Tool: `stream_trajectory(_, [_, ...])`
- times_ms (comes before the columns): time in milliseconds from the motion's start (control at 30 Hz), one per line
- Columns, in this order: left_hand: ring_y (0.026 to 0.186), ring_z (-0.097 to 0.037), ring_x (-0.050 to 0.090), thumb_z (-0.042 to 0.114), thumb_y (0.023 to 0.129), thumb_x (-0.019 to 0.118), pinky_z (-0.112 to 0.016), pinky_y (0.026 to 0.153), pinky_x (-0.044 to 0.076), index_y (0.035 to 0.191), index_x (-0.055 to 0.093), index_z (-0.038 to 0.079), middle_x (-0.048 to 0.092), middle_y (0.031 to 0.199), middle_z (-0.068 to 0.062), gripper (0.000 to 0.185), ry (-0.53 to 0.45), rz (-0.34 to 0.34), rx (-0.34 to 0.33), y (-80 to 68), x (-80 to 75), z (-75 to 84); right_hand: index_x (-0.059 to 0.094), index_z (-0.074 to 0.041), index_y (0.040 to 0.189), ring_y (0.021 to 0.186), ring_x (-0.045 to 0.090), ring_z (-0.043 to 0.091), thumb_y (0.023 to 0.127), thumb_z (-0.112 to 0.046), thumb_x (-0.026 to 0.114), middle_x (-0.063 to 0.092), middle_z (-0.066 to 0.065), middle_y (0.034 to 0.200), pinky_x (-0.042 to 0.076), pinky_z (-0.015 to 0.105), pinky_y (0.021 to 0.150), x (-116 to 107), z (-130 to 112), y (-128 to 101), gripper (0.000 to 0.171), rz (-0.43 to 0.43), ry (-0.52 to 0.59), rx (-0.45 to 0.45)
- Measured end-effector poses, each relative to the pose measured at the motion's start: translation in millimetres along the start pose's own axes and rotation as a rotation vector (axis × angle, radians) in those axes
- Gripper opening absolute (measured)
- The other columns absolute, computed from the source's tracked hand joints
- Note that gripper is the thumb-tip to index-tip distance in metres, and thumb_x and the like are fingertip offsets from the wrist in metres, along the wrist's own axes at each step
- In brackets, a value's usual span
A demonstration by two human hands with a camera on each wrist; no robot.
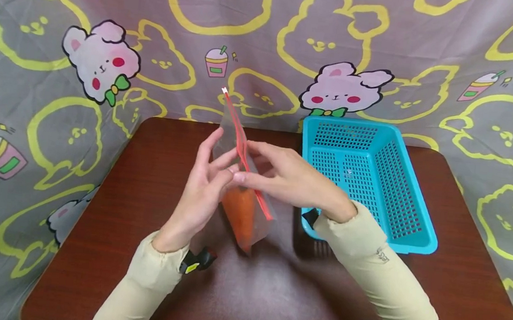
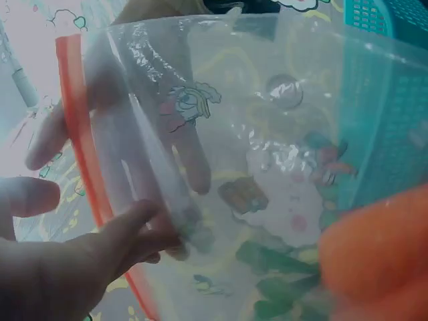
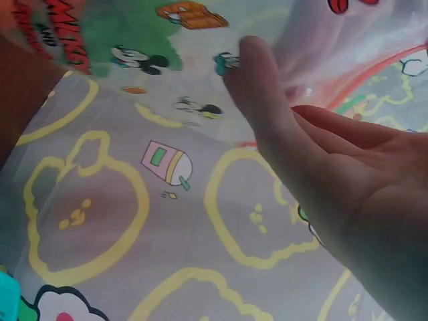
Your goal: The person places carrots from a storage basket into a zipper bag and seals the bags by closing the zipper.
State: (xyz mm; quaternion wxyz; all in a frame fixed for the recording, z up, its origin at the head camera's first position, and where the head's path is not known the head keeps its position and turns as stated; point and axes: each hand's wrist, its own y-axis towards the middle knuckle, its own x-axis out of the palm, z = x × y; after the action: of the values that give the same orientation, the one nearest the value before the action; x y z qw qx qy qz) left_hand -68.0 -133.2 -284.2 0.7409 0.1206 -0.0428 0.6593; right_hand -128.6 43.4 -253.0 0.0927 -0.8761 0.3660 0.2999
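A clear zip bag [image 1: 257, 229] with a red zip strip [image 1: 239, 133] stands tilted above the table, a white slider [image 1: 224, 90] at its far end. Inside lies an orange carrot [image 1: 240, 211], its tip pointing down toward me. My left hand [image 1: 202, 191] pinches the bag near the middle of the strip. From the other side my right hand [image 1: 293, 178] holds it, thumb close to the left thumb. Printed cartoon figures show on the bag [image 3: 144, 87] in the right wrist view. The left wrist view shows the carrot [image 2: 381, 247] blurred through the plastic.
A turquoise perforated basket [image 1: 416, 202] stands on the brown table [image 1: 112, 209], right of the bag and partly behind my right forearm. A grey cloth [image 1: 255, 54] printed with yellow outlines and rabbits hangs behind and at both sides.
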Motion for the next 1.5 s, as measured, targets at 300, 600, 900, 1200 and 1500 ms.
stream_trajectory(300, [0.129, -0.040, 0.049, 0.000, 0.094, 0.041, -0.035, 0.095, 0.052, 0.150, 0.024, 0.007, 0.044, 0.145, -0.024, 0.059, 0.193, -0.049, 0.062, 3.7, -8.9, -2.1, 0.057, -0.012, 0.134, 0.077, 0.059, 0.016, 0.091, -0.009, 0.056, 0.063, 0.003, 0.096, 0.050, 0.029, 0.067, -17.4, -9.4, -6.2, 0.044, -0.041, -0.293, 0.034])
stream_trajectory(600, [0.121, -0.013, 0.043, -0.004, 0.087, 0.056, -0.025, 0.092, 0.040, 0.140, 0.037, 0.010, 0.044, 0.132, -0.003, 0.058, 0.328, 0.515, 0.201, 26.6, -45.6, -16.4, 0.070, -0.018, 0.119, 0.087, 0.059, 0.009, 0.094, 0.000, 0.054, 0.067, -0.004, 0.101, 0.052, 0.026, 0.074, -29.9, -5.8, -9.9, 0.035, -0.109, -0.311, -0.204])
stream_trajectory(900, [0.080, -0.008, 0.067, 0.012, 0.093, 0.063, -0.020, 0.077, 0.050, 0.107, 0.066, 0.002, 0.070, 0.081, 0.016, 0.018, 0.474, 0.478, 0.246, 22.3, -78.0, -11.5, 0.074, -0.017, 0.110, 0.081, 0.059, 0.011, 0.091, -0.008, 0.064, 0.071, -0.004, 0.098, 0.049, 0.029, 0.071, -36.9, 8.3, -2.3, 0.023, 0.098, -0.334, -0.145])
stream_trajectory(1200, [0.063, -0.007, 0.062, 0.020, 0.091, 0.067, -0.018, 0.058, 0.049, 0.102, 0.069, 0.002, 0.067, 0.073, 0.015, 0.022, 0.545, 0.541, 0.209, 14.0, -81.6, -7.7, 0.074, -0.016, 0.105, 0.073, 0.057, 0.016, 0.089, -0.021, 0.070, 0.070, -0.001, 0.088, 0.047, 0.030, 0.067, -36.1, 13.5, 7.3, 0.018, 0.182, -0.482, 0.045])
stream_trajectory(1500, [0.064, -0.009, 0.058, 0.021, 0.091, 0.066, -0.019, 0.054, 0.044, 0.102, 0.071, 0.005, 0.065, 0.075, 0.014, 0.020, 0.604, 0.580, 0.234, 11.0, -81.4, -3.3, 0.073, -0.014, 0.103, 0.079, 0.058, 0.019, 0.090, -0.008, 0.060, 0.070, 0.001, 0.091, 0.049, 0.034, 0.072, -37.6, 16.2, 9.6, 0.020, 0.175, -0.526, 0.077])
